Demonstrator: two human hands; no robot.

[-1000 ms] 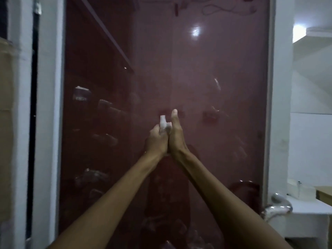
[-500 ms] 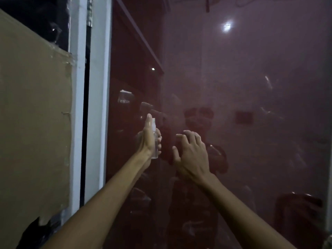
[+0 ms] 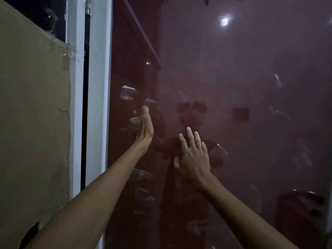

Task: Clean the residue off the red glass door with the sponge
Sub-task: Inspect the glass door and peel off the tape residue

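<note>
Red glass door [image 3: 251, 123] looked hazy. The right hand [image 3: 195, 157] had spread open near it, while the left hand [image 3: 142, 126] had lost sight of its little bottle; its grip was unclear. No sponge showed, so wiping seemed not started.

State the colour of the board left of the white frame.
Tan brown cardboard board, seen in the head view.

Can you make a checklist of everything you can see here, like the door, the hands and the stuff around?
Surface: red glass door, hazy film, shiny reflections.
Job's things: no sponge seen.
Clutter: nothing seen.
Hands: left hand raised edge-on at the glass, what it holds cannot be told; right hand open, fingers spread, by the glass.
Cables: nothing seen.
Surroundings: white frame left of door; brown cardboard with tape further left.
</note>
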